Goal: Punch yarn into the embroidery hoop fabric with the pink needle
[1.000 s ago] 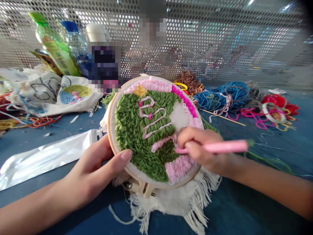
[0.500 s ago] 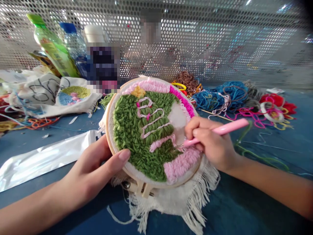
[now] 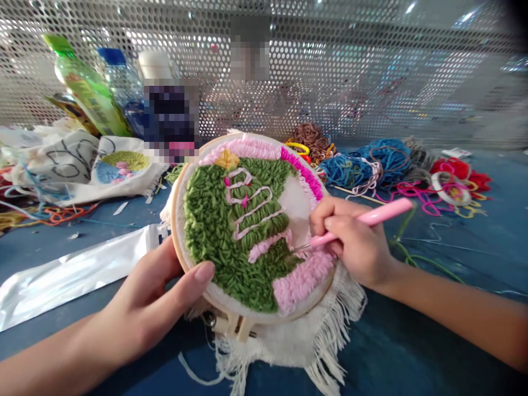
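perforated panel behind round hoop (shaggy green yarn), slender tool

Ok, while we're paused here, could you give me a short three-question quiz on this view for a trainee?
1. Which of the person's hands holds the pink-handled tool?
2. True or false: the left hand grips the hoop at its edge, with the thumb on the front.
3. The cap of the leftmost bottle is: (a) red, (b) green, (c) black.

Key:
1. The right hand.
2. True.
3. b.
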Demonstrator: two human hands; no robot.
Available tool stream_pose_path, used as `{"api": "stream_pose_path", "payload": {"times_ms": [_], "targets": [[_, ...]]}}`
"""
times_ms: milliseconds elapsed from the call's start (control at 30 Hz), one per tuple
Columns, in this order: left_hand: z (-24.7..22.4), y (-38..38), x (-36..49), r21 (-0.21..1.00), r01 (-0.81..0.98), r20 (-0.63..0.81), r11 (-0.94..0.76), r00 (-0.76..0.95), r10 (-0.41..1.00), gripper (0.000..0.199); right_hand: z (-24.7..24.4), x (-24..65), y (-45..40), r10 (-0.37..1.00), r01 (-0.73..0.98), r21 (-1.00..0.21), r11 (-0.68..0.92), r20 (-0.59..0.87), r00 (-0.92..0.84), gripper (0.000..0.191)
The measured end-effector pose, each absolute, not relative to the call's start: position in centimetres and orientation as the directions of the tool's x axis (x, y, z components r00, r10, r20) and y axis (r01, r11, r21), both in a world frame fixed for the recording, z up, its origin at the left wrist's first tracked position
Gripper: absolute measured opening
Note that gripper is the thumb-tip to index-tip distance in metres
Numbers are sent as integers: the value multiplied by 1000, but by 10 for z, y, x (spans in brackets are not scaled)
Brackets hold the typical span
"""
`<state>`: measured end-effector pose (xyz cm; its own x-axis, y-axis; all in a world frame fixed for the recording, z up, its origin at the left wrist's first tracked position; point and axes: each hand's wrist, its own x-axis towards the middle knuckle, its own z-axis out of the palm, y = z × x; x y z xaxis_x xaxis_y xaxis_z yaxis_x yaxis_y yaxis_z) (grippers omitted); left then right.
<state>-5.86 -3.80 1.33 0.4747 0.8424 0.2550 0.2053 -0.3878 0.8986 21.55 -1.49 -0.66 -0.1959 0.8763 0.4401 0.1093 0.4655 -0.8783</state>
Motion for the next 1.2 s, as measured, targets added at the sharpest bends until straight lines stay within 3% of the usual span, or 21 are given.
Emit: {"api": "stream_pose_path", "payload": {"times_ms": [133, 167, 233, 300, 400, 500, 633, 733, 800, 900, 967, 1033, 1100, 1200], "targets": [[12, -39, -63, 828, 245, 331, -505, 514, 791, 34, -3, 208, -20, 647, 238, -626, 742, 578, -497, 16], [13, -40, -63, 826, 243, 335, -509, 515, 789, 34, -2, 208, -20, 670, 241, -652, 719, 557, -490, 16], [14, -41, -62, 851, 226, 312, -473, 508, 803, 35, -3, 210, -17, 814, 200, -813, 547, 460, -355, 18], [14, -41, -61, 888, 202, 270, -412, 495, 826, 34, -4, 214, -13, 921, 55, -932, 359, 344, -185, 21], [12, -40, -60, 916, 185, 232, -355, 476, 848, 32, -5, 218, -6, 962, -118, -958, 261, 268, -50, 21], [10, -40, -62, 912, 204, 226, -357, 478, 849, 33, -4, 218, -5, 965, -142, -958, 250, 258, -40, 20], [10, -40, -64, 889, 222, 246, -400, 505, 827, 36, 0, 213, -12, 902, 102, -907, 408, 383, -197, 21], [11, -40, -65, 880, 209, 269, -426, 520, 811, 36, 0, 208, -19, 707, 286, -668, 687, 524, -476, 16], [11, -40, -65, 890, 200, 256, -410, 526, 811, 36, 0, 206, -20, 652, 294, -610, 736, 520, -552, 14], [11, -40, -63, 927, 156, 226, -341, 494, 840, 31, -1, 209, -15, 842, 179, -859, 480, 393, -371, 18], [12, -41, -63, 956, 112, 194, -269, 444, 875, 23, -1, 213, -8, 941, -30, -959, 281, 281, -188, 18], [12, -41, -63, 979, 85, 136, -188, 415, 900, 10, -1, 216, -3, 970, -208, -957, 203, 225, -88, 17], [13, -40, -63, 988, 94, 70, -120, 417, 906, 16, -1, 216, 0, 974, -274, -945, 181, 211, -82, 17], [13, -39, -63, 991, 101, 43, -91, 405, 913, 10, -3, 215, -6, 957, -151, -957, 246, 265, -116, 19]]}}
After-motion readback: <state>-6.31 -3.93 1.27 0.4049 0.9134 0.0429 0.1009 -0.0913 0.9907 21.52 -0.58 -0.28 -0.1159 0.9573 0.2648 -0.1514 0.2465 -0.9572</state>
